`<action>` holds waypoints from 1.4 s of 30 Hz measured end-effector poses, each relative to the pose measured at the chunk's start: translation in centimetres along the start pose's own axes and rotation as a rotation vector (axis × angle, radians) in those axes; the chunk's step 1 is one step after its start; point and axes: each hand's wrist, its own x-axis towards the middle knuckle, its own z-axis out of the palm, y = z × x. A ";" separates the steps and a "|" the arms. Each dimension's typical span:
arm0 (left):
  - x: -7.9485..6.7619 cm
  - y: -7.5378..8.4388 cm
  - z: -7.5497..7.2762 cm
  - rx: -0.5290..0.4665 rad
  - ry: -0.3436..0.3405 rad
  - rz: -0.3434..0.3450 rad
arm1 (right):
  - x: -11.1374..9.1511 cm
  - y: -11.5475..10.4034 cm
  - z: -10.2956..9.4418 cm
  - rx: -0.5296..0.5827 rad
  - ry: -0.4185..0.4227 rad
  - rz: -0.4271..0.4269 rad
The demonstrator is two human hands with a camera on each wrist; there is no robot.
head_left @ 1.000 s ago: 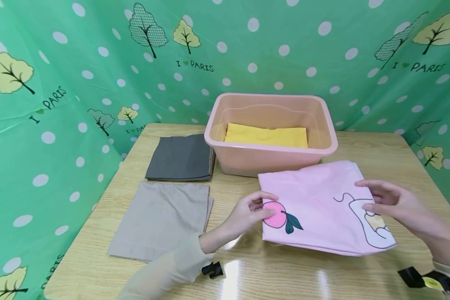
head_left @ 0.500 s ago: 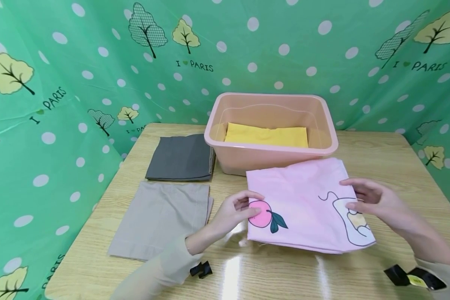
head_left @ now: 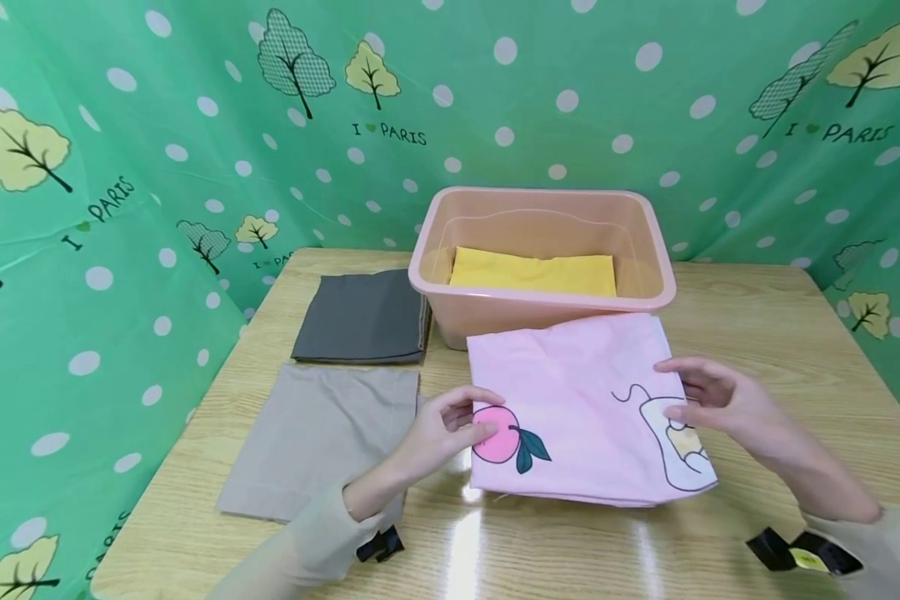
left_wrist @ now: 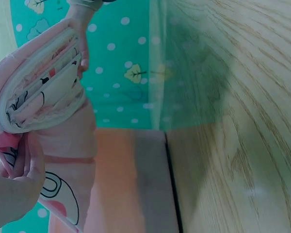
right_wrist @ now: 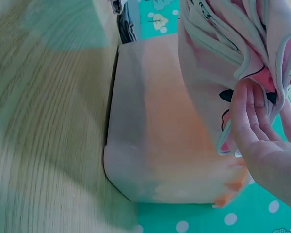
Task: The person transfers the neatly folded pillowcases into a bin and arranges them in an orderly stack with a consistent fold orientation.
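Both hands hold a folded pink cloth point(head_left: 570, 400) printed with a pink fruit and a white cartoon figure. My left hand point(head_left: 442, 429) pinches its left edge, thumb on top over the fruit. At the opposite edge my right hand point(head_left: 720, 408) grips with the thumb above and fingers beneath. The wrist views show the cloth raised over the table, its many layers point(left_wrist: 43, 92) bunched at the sides and a lower part hanging down. Just behind it stands a pink plastic bin point(head_left: 450, 312), whose front wall the cloth partly covers. Inside the bin lies a folded yellow cloth point(head_left: 532, 272).
On the left of the wooden table point(head_left: 757, 333) lie a folded dark grey cloth point(head_left: 360, 317) and, nearer, a light grey cloth point(head_left: 322, 437). A green dotted curtain point(head_left: 390, 67) hangs behind the table and along its sides.
Both hands have carried the pink cloth leftward and slightly back, so it now overlaps more of the bin's front. The grip, the bin and the grey cloths stay as they were.
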 end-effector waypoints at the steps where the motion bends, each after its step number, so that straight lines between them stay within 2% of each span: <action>1: -0.1 0.0 -0.1 0.006 -0.002 0.006 | 0.0 0.1 0.1 0.017 -0.004 -0.012; 5: -0.4 0.3 -0.3 0.052 0.001 0.033 | 0.1 0.2 0.4 0.078 -0.013 -0.044; 10: -0.7 0.7 -0.6 0.111 0.004 0.079 | 0.0 0.4 0.6 0.085 0.000 -0.039; 12: -0.8 0.8 -0.7 0.127 0.004 0.090 | 0.2 1.3 0.4 0.087 -0.007 -0.042; 16: -1.0 1.1 -0.9 0.151 -0.001 0.114 | 0.7 5.4 -0.4 0.071 -0.003 -0.038; 18: -1.1 1.3 -1.0 0.164 -0.001 0.121 | 0.7 5.8 -0.5 0.078 -0.011 -0.057; 20: -1.2 1.5 -1.1 0.180 -0.001 0.132 | 0.5 4.5 -0.1 0.084 0.008 -0.068; 23: -1.2 2.0 -1.3 0.207 -0.001 0.147 | 0.0 0.7 0.9 0.136 0.023 -0.103; 26: -1.0 2.4 -1.5 0.243 -0.006 0.189 | -0.2 -1.3 1.4 0.135 0.055 -0.102; 30: -0.5 2.9 -1.9 0.276 -0.004 0.237 | 0.1 -1.9 1.4 0.059 0.084 -0.071; 37: 0.5 3.7 -2.5 0.292 0.004 0.300 | 0.9 -2.6 1.2 0.073 0.116 -0.076; 42: 1.5 4.1 -2.8 0.296 0.020 0.317 | 1.6 -3.0 0.8 0.064 0.143 -0.066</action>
